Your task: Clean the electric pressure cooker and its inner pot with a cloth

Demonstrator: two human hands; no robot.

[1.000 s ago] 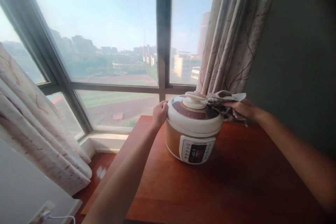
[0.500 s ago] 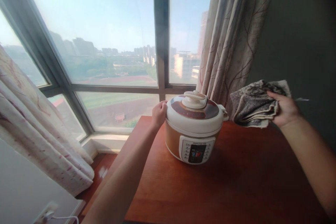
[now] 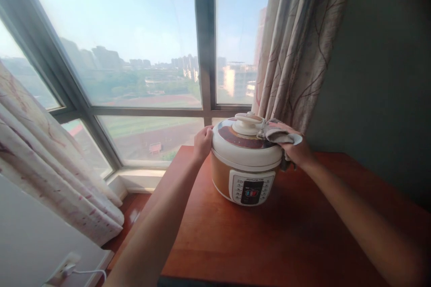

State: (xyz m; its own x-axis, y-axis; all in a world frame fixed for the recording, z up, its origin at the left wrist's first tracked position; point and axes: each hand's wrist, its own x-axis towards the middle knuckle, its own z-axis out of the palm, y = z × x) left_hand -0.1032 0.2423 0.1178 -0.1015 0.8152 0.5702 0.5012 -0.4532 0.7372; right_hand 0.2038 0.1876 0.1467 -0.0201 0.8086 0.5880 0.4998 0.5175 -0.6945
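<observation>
A white and gold electric pressure cooker (image 3: pixel 220 175) stands upright on a reddish-brown wooden table (image 3: pixel 208 242), its control panel facing me. Its lid, with a dark brown top and a cream knob (image 3: pixel 248 124), is on. My left hand (image 3: pixel 203 142) is closed around the handle at the cooker's left side; the handle itself is hidden by the fingers. My right hand (image 3: pixel 298 151) is closed on a grey patterned cloth (image 3: pixel 278 133), which lies against the right part of the lid and hangs down over the right side handle.
Large windows (image 3: pixel 144 54) rise behind the table, with curtains (image 3: pixel 299 45) at right and left. A dark wall is at the right. At the lower left, a plug with a white cord (image 3: pixel 88 271) sits in a wall socket.
My right hand has moved left with the cloth, from the air beside the cooker onto its lid and right side. My left hand stays on the left handle.
</observation>
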